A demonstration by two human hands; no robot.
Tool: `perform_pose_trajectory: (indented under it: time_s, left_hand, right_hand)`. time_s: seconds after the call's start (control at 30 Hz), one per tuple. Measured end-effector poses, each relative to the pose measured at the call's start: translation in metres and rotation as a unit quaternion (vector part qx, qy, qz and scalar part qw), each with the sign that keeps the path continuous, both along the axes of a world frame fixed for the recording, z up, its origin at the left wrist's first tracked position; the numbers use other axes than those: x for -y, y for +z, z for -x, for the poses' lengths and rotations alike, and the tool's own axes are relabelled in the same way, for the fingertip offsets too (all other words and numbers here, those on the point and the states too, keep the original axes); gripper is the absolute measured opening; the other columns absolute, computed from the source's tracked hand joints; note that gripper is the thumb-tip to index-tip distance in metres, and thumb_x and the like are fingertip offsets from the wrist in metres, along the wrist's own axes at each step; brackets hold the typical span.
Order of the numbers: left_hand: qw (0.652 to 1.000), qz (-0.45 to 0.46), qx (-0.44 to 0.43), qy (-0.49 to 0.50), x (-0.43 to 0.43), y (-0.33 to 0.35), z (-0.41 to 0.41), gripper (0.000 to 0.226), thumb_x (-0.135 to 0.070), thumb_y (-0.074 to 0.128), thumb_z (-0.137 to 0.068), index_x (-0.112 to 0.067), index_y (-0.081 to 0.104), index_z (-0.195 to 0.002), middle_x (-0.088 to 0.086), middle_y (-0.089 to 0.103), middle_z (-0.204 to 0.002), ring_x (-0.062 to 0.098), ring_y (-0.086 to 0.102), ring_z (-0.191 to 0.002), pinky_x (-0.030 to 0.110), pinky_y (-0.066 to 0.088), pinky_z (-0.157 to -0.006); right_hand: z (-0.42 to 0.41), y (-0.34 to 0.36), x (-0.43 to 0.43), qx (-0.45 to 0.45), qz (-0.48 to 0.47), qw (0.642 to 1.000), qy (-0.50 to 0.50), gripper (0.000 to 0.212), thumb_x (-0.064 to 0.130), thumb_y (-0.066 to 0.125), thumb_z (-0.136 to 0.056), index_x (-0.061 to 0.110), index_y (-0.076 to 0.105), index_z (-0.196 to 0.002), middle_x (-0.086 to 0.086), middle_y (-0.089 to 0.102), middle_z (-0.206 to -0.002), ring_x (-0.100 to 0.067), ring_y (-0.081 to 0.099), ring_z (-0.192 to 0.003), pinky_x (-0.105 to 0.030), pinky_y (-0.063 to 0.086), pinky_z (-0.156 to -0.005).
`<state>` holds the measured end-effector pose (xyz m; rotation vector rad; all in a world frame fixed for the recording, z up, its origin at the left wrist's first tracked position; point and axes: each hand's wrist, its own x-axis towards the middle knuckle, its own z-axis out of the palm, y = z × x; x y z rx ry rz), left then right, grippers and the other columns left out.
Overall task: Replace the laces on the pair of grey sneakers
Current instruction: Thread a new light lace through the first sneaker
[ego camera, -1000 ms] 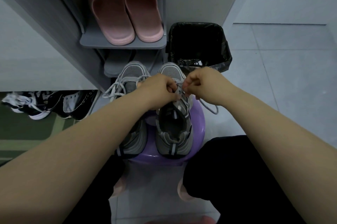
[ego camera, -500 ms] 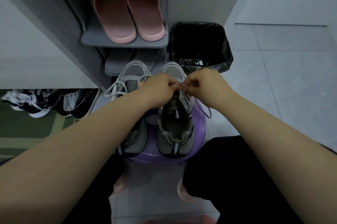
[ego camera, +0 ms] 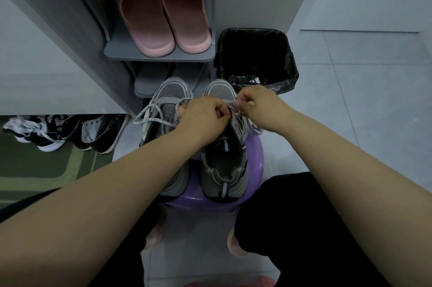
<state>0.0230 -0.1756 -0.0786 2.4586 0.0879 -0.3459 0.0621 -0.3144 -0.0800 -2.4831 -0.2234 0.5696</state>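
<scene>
Sneakers: two grey sneakers stand side by side on a purple stool [ego camera: 253, 158], soles down, between the person's knees.
Right sneaker [ego camera: 225, 163]: long axis runs away from the person, toe pointing towards the shoe rack [ego camera: 159, 55] and the bin [ego camera: 257, 57], heel opening nearest the camera and showing a dark lining.
Left sneaker [ego camera: 171, 97]: parallel to the other and just beside it, toe pointing the same way; its rear half is hidden under the left forearm.
Laces: a pale lace [ego camera: 152, 119] lies in loose loops over the left sneaker's top and hangs off its left side; another lace end [ego camera: 253, 128] trails off the right sneaker's right side over the stool.
Left hand [ego camera: 203, 118]: curled over the front eyelets of the right sneaker, fingers closed tightly together; what they pinch is hidden, most likely lace.
Right hand [ego camera: 259, 104]: near the right sneaker's toe, thumb and fingers pinched narrow on a strand of lace that runs across to the left hand.
Hands: close together, knuckles nearly touching.
Surroundings: pink slippers [ego camera: 163, 15] sit on the rack's shelf, toes towards the camera; black and white shoes [ego camera: 70, 132] lie on the floor at left, beside a green mat [ego camera: 35, 165].
</scene>
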Motion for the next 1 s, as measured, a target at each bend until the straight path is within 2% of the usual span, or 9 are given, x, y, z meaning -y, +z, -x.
perform_pose_trajectory:
  time_s: [0.13, 0.23, 0.47, 0.6, 0.73, 0.77, 0.83, 0.9, 1.0]
  left_hand:
    - [0.999, 0.029, 0.016, 0.002, -0.002, -0.003, -0.001, 0.009, -0.018, 0.060, -0.084, -0.018, 0.069, -0.083, -0.006, 0.054, -0.070, 0.020, 0.057, -0.080, 0.027, 0.044, -0.075]
    - [0.998, 0.064, 0.014, 0.002, -0.004, -0.002, -0.002, 0.007, -0.013, 0.062, -0.084, -0.014, 0.069, -0.083, -0.007, 0.052, -0.070, 0.012, 0.049, -0.069, 0.020, 0.035, -0.066]
    - [0.986, 0.150, 0.008, 0.073, -0.018, 0.027, -0.009, 0.022, -0.012, 0.053, -0.092, -0.017, 0.048, -0.071, 0.006, 0.064, -0.102, 0.018, 0.059, -0.094, 0.031, 0.045, -0.091]
    - [0.882, 0.433, -0.048, 0.182, -0.035, 0.061, -0.011, 0.026, -0.010, 0.032, -0.100, -0.015, 0.039, -0.076, -0.004, 0.070, -0.070, 0.010, 0.068, -0.071, 0.029, 0.050, -0.081]
    - [0.781, 0.564, -0.004, 0.270, -0.059, 0.081, -0.016, 0.031, -0.002, 0.030, -0.097, -0.015, 0.041, -0.071, -0.008, 0.040, -0.042, 0.005, 0.035, -0.039, 0.018, 0.043, -0.042]
    - [0.828, 0.498, 0.018, 0.259, -0.064, 0.084, -0.017, 0.029, -0.003, 0.031, -0.096, -0.017, 0.041, -0.072, -0.008, 0.039, -0.043, 0.006, 0.032, -0.038, 0.017, 0.034, -0.040]
    - [0.981, 0.147, 0.060, 0.115, -0.068, 0.077, -0.015, 0.021, -0.018, 0.039, -0.097, -0.019, 0.048, -0.078, -0.003, 0.050, -0.058, 0.013, 0.044, -0.051, 0.021, 0.036, -0.051]
    - [0.985, -0.142, -0.007, -0.099, -0.060, 0.061, -0.007, 0.031, -0.042, 0.045, -0.093, -0.018, 0.057, -0.078, 0.004, 0.054, -0.072, 0.021, 0.051, -0.069, 0.026, 0.037, -0.061]
    - [0.963, -0.174, -0.048, -0.200, -0.047, 0.050, -0.001, 0.043, -0.046, 0.051, -0.089, -0.020, 0.050, -0.055, 0.008, 0.048, -0.069, 0.025, 0.049, -0.073, 0.025, 0.034, -0.059]
  right_hand:
    - [0.004, 0.013, -0.002, -0.086, -0.092, 0.992, 0.024, 0.017, 0.028, 0.058, -0.090, 0.013, 0.051, -0.087, 0.001, 0.052, -0.072, -0.008, 0.043, -0.060, -0.017, 0.036, -0.051]
    - [0.005, 0.012, 0.003, -0.144, -0.146, 0.979, 0.014, 0.022, 0.022, 0.074, -0.077, 0.016, 0.057, -0.089, 0.005, 0.053, -0.071, -0.006, 0.048, -0.063, -0.010, 0.040, -0.058]
    - [0.001, 0.008, 0.007, -0.161, -0.175, 0.971, -0.038, 0.023, 0.002, 0.069, -0.076, 0.016, 0.065, -0.094, 0.004, 0.060, -0.072, -0.005, 0.055, -0.062, -0.008, 0.045, -0.055]
    - [0.001, 0.010, 0.005, -0.162, -0.191, 0.967, -0.043, 0.025, 0.000, 0.070, -0.076, 0.017, 0.067, -0.094, 0.007, 0.062, -0.071, 0.001, 0.058, -0.059, -0.005, 0.045, -0.054]
    - [0.001, 0.011, 0.005, -0.167, -0.189, 0.967, -0.043, 0.024, -0.002, 0.070, -0.076, 0.011, 0.067, -0.095, 0.010, 0.058, -0.064, 0.002, 0.055, -0.054, -0.008, 0.047, -0.055]
    - [0.001, 0.012, 0.005, -0.165, -0.182, 0.968, -0.047, 0.022, -0.001, 0.070, -0.075, 0.012, 0.065, -0.092, 0.009, 0.054, -0.060, 0.000, 0.052, -0.053, -0.010, 0.046, -0.055]
    - [0.001, 0.013, 0.003, -0.157, -0.169, 0.972, -0.052, 0.021, -0.001, 0.072, -0.074, 0.015, 0.060, -0.080, 0.007, 0.046, -0.057, -0.005, 0.046, -0.052, -0.012, 0.042, -0.055]
    - [-0.001, 0.015, 0.003, -0.149, -0.161, 0.975, -0.046, 0.026, -0.002, 0.074, -0.071, 0.017, 0.056, -0.075, 0.003, 0.048, -0.063, -0.008, 0.046, -0.055, -0.015, 0.043, -0.056]
    - [-0.004, 0.018, 0.005, -0.149, -0.149, 0.977, -0.037, 0.028, 0.003, 0.079, -0.067, 0.014, 0.059, -0.084, -0.006, 0.057, -0.082, -0.014, 0.055, -0.071, -0.018, 0.047, -0.064]
